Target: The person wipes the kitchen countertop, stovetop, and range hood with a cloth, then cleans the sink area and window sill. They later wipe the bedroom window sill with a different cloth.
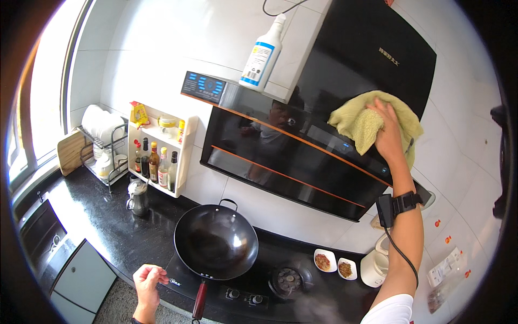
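My right hand (387, 131) presses a yellow-green cloth (356, 117) against the black glass front of the range hood (364, 48), near its right side. A black strap with a small box and a cable is around my right wrist. My left hand (149, 281), fingers curled and with nothing visible in it, hovers by the front edge of the counter, left of the wok's handle. A white spray bottle (261, 56) with a blue-edged label stands on the hood's top ledge. The black wok (216, 241) sits on the left part of the gas hob (259, 297).
Two small white bowls (325, 260) of seasonings and a cream appliance (374, 268) stand right of the bare burner (290, 279). A metal pitcher (139, 198), a white bottle rack (182, 162), a dish rack (107, 170) and a wooden board (71, 152) stand left.
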A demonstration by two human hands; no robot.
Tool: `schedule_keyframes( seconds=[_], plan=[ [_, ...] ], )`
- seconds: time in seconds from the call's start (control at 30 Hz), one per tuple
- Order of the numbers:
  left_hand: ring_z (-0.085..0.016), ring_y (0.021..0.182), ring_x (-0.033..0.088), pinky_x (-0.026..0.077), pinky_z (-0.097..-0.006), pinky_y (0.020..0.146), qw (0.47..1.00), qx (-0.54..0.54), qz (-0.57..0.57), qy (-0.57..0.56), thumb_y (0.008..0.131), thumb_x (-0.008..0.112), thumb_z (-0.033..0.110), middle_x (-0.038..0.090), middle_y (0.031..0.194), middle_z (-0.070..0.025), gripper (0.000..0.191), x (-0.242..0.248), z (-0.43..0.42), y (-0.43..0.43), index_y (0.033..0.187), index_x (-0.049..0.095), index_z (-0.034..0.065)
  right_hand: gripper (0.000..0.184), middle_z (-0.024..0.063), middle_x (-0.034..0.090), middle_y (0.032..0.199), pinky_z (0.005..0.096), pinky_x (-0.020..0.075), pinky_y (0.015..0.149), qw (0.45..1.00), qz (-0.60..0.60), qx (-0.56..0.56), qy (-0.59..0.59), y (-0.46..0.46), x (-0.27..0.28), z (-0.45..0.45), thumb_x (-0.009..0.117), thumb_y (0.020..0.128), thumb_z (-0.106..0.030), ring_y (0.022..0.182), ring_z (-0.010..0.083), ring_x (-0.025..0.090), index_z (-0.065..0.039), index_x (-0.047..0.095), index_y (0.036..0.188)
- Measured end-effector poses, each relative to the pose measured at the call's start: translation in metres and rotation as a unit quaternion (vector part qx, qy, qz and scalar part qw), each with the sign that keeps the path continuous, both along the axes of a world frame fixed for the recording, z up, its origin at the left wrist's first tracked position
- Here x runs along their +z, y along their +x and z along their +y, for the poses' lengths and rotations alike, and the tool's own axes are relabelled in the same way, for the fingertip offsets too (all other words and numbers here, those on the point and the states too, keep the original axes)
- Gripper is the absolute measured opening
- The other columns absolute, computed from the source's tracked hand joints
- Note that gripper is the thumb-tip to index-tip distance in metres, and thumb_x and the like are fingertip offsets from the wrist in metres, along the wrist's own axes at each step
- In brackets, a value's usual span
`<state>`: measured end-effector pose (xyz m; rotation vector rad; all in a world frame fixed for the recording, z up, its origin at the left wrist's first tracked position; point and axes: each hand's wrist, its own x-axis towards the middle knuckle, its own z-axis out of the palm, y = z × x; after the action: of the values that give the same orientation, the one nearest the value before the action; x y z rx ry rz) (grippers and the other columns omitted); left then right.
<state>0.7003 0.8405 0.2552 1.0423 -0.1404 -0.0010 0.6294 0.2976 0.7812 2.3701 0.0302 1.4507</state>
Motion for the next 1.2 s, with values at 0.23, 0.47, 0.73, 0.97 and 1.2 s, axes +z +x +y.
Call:
schedule_keyframes(
  seconds=[0.23, 0.47, 0.73, 0.97, 1.2],
  plan=[
    [-0.019, 0.069, 0.072, 0.061, -0.0319, 0.065, 0.999, -0.029, 0.019, -0.014, 0.103, 0.068, 0.013, 0.076, 0.088, -0.0124, 0.015, -0.011, 0.004, -0.014, 0.098, 0.072, -0.0007, 0.044, 0.022, 0.064, 0.137, 0.0427, 0.045, 0.114, 0.961, 0.141, 0.146, 0.189, 0.041, -0.026, 0.093, 0.061, 0.091, -0.004, 0.13, 0.0376, 0.06, -0.004, 0.07, 0.134],
    [-0.019, 0.069, 0.072, 0.061, -0.0321, 0.066, 0.999, -0.008, 0.045, -0.009, 0.103, 0.067, 0.011, 0.075, 0.088, -0.0123, 0.014, -0.024, 0.021, -0.023, 0.098, 0.071, -0.001, 0.047, 0.0218, 0.072, 0.124, 0.0474, 0.049, 0.109, 0.959, 0.126, 0.252, 0.043, 0.104, -0.043, 0.184, 0.065, 0.085, -0.006, 0.119, 0.0424, 0.066, -0.003, 0.07, 0.132],
    [-0.019, 0.063, 0.069, 0.06, -0.0315, 0.058, 0.998, 0.044, 0.047, 0.008, 0.101, 0.066, 0.015, 0.073, 0.086, -0.0114, 0.016, -0.033, 0.024, -0.037, 0.097, 0.069, -0.0002, 0.038, 0.018, 0.067, 0.124, 0.0529, 0.0517, 0.099, 0.97, 0.071, 0.219, -0.081, 0.238, -0.09, 0.28, 0.068, 0.079, -0.008, 0.114, 0.0418, 0.064, -0.004, 0.072, 0.117],
    [-0.017, 0.077, 0.069, 0.058, -0.0295, 0.069, 0.993, 0.013, 0.083, 0.077, 0.103, 0.07, 0.019, 0.074, 0.096, -0.0093, 0.019, -0.025, 0.021, -0.056, 0.11, 0.071, 0.0006, 0.031, 0.0192, 0.066, 0.136, 0.049, 0.048, 0.114, 0.968, 0.151, 0.188, -0.072, 0.261, -0.104, 0.302, 0.065, 0.089, -0.015, 0.128, 0.0365, 0.063, -0.005, 0.081, 0.114],
    [-0.017, 0.077, 0.069, 0.059, -0.0291, 0.068, 0.99, -0.038, 0.091, 0.105, 0.101, 0.072, 0.019, 0.073, 0.093, -0.009, 0.02, -0.025, -0.022, -0.069, 0.112, 0.071, 0.0014, 0.041, 0.0206, 0.077, 0.114, 0.0469, 0.0562, 0.1, 0.968, 0.236, 0.086, 0.01, 0.113, -0.053, 0.215, 0.072, 0.093, -0.042, 0.109, 0.038, 0.074, -0.005, 0.081, 0.109]
  ],
)
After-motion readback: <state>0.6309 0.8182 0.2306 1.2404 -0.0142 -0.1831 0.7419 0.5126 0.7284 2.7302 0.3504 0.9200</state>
